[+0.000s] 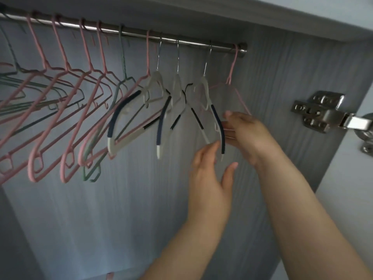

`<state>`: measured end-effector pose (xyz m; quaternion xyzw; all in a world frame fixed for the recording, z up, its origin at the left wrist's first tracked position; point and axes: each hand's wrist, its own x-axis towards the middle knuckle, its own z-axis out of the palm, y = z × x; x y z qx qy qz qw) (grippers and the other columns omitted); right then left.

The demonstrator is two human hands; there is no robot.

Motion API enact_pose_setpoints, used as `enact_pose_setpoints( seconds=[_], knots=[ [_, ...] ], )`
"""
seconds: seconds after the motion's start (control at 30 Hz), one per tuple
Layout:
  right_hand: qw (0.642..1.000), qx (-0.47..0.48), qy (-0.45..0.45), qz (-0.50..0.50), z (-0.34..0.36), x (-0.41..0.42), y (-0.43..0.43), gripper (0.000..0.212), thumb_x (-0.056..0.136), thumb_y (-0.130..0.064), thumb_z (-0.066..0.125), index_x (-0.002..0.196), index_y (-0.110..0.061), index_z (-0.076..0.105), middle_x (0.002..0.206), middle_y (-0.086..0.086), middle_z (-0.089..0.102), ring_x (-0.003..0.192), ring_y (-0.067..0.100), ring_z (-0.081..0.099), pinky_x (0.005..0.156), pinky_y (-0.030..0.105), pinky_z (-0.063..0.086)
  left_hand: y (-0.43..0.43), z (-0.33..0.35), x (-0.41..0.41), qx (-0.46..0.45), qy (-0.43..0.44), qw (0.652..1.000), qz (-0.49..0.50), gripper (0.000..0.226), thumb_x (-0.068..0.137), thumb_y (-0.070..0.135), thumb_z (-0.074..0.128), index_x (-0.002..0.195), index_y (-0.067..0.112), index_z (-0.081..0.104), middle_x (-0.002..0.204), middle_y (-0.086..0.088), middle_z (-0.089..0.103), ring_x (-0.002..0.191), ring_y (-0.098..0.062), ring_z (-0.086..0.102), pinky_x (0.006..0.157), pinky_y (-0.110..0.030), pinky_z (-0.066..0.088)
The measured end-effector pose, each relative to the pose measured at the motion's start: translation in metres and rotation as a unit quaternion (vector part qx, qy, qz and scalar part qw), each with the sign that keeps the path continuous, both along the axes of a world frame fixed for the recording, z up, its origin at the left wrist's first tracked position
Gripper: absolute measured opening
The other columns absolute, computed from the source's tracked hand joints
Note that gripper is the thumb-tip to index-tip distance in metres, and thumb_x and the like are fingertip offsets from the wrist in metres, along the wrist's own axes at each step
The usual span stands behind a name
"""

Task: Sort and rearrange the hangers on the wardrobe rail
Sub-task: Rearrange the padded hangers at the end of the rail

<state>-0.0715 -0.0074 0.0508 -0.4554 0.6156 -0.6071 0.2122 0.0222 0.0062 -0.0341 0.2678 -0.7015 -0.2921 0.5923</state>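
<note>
**Sorting hangers at the right end of the rail**

Hanging along a steel rail under the wardrobe top: thin pink hangers crowded at the left, mixed with a few grey-green hangers. Next, three white hangers with metal hooks and navy grip sleeves on their arms, tilted and tangled together. Last, a lone pink hanger just beside the rail's end cap.

Reaching up from below: left hand, fingers straight and spread, holding nothing, fingertips near the lower tip of the rightmost white hanger. Right hand against the lower part of the lone pink hanger, fingers pointing left across its bars. Too blurred to tell whether gripping or only touching.

Bolted to the side panel at right: a metal hinge.
</note>
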Motion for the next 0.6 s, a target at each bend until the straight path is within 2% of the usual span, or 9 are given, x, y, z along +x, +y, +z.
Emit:
enact_pose_setpoints(
  seconds=[0.07,0.13,0.2,0.27,0.33,0.37,0.47,0.6],
  knots=[
    [0.999,-0.014,-0.044,0.014,0.000,0.001,-0.002,0.028,0.097,-0.027,0.044,0.074,-0.021,0.060,0.080,0.001,0.067,0.078,0.015,0.065,0.081,0.027,0.053,-0.012,0.006,0.001,0.041,-0.002,0.999,-0.012,0.039,0.083,0.026,0.062,0.121,0.022,0.054,0.108,0.009,0.057,0.088,-0.002,0.050,0.078,-0.018,0.043],
    [0.998,-0.016,-0.053,0.033,0.001,0.000,-0.004,0.024,0.096,-0.024,0.047,0.078,-0.020,0.062,0.080,0.000,0.067,0.077,0.013,0.064,0.084,0.028,0.053,-0.019,0.010,0.001,0.057,0.010,0.998,-0.017,0.033,0.082,0.026,0.064,0.114,0.021,0.060,0.105,0.006,0.064,0.078,-0.004,0.054,0.070,-0.012,0.043],
    [0.998,-0.006,-0.039,0.044,0.001,0.001,-0.009,0.015,0.093,-0.014,0.052,0.098,-0.012,0.066,0.090,0.003,0.066,0.084,0.016,0.062,0.087,0.029,0.051,-0.024,0.012,0.001,0.059,0.007,0.998,-0.011,0.030,0.082,0.023,0.064,0.111,0.020,0.061,0.103,0.005,0.065,0.074,-0.003,0.055,0.064,-0.008,0.041],
    [0.999,0.013,-0.008,0.045,0.001,0.005,-0.012,0.034,0.090,-0.002,0.052,0.125,-0.003,0.054,0.106,0.009,0.062,0.094,0.018,0.058,0.082,0.025,0.050,-0.027,0.013,0.001,0.060,0.001,0.998,-0.006,0.030,0.083,0.018,0.063,0.113,0.019,0.060,0.102,0.005,0.063,0.074,-0.002,0.055,0.063,-0.009,0.043],
    [0.998,0.016,0.022,0.049,0.001,0.009,-0.014,0.041,0.089,0.007,0.049,0.128,-0.002,0.051,0.106,0.008,0.062,0.093,0.016,0.058,0.077,0.020,0.049,-0.031,0.014,0.002,0.062,0.003,0.998,-0.007,0.036,0.084,0.014,0.061,0.118,0.021,0.056,0.098,0.012,0.060,0.073,0.001,0.055,0.066,-0.010,0.046],
    [0.998,0.018,0.031,0.049,0.001,0.012,-0.015,0.042,0.088,0.009,0.049,0.128,-0.003,0.051,0.106,0.007,0.062,0.093,0.016,0.059,0.080,0.021,0.050,-0.032,0.014,0.003,0.063,0.004,0.998,-0.006,0.040,0.084,0.012,0.061,0.121,0.023,0.053,0.095,0.015,0.057,0.071,0.002,0.054,0.066,-0.007,0.045],
    [0.998,0.015,0.034,0.049,-0.001,0.016,-0.020,0.049,0.087,0.006,0.054,0.134,-0.005,0.047,0.127,0.011,0.057,0.115,0.022,0.056,0.102,0.035,0.047,-0.034,0.012,0.006,0.064,0.008,0.998,0.005,0.045,0.085,0.009,0.059,0.125,0.026,0.051,0.094,0.017,0.057,0.065,0.004,0.053,0.063,0.000,0.040],
    [0.997,0.006,0.040,0.073,-0.004,0.021,-0.022,0.050,0.087,0.005,0.054,0.136,-0.006,0.046,0.127,0.007,0.056,0.116,0.019,0.054,0.105,0.032,0.044,-0.034,0.008,0.011,0.064,0.032,0.997,0.016,0.040,0.087,0.006,0.056,0.122,0.024,0.055,0.085,0.023,0.056,0.067,0.012,0.053,0.065,0.001,0.039]
  ],
)
